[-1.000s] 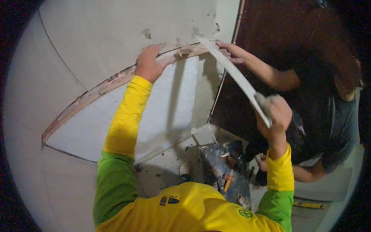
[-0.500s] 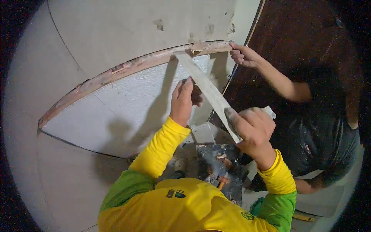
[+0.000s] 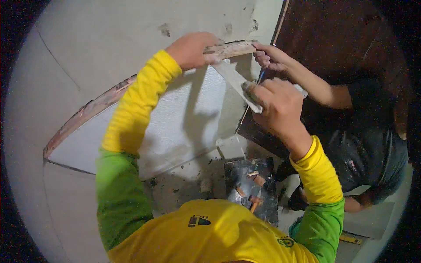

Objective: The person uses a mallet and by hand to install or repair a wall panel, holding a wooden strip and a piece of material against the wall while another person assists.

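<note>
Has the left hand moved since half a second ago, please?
Yes. The left hand has moved up, from below the curved edge onto this edge.

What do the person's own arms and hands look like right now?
The left sleeve and right sleeve are long, with yellow lower and green upper sections. The left hand and right hand are ungloved, with greyish residue on the right thumb.

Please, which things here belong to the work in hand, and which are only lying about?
In the work:
pale strip, in the right hand
curved wooden edge, with the left hand and a co-worker's hand at it

Lying about:
orange-handled tool
wood scraps
yellow bar
</note>
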The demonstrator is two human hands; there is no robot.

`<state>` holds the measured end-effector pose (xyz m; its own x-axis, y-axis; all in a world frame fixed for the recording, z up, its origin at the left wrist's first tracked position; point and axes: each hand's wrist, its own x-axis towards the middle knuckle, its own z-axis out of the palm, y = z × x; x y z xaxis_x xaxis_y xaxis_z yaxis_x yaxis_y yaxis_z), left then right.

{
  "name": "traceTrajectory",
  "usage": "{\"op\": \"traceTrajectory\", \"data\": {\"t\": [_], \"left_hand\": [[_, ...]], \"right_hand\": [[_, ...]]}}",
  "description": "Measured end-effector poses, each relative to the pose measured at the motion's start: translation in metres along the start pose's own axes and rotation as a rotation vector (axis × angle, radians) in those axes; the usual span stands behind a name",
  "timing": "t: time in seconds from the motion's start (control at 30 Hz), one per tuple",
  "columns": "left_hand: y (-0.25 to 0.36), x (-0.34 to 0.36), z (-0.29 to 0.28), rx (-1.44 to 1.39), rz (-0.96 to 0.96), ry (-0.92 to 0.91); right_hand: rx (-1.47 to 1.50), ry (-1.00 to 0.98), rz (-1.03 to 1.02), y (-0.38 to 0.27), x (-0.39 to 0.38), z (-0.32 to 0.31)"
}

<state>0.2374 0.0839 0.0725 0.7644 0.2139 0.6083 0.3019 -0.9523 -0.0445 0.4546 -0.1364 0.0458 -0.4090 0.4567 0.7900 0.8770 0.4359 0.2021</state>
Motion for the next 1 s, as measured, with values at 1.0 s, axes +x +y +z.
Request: {"op": "traceTrajectory", "data": {"t": [1.0], "left_hand": [[0.011, -0.104, 0.037, 0.466, -0.347, 0.286]], "right_hand": [[-0.030, -0.063, -0.084, -0.017, 0.009, -0.028]]}}
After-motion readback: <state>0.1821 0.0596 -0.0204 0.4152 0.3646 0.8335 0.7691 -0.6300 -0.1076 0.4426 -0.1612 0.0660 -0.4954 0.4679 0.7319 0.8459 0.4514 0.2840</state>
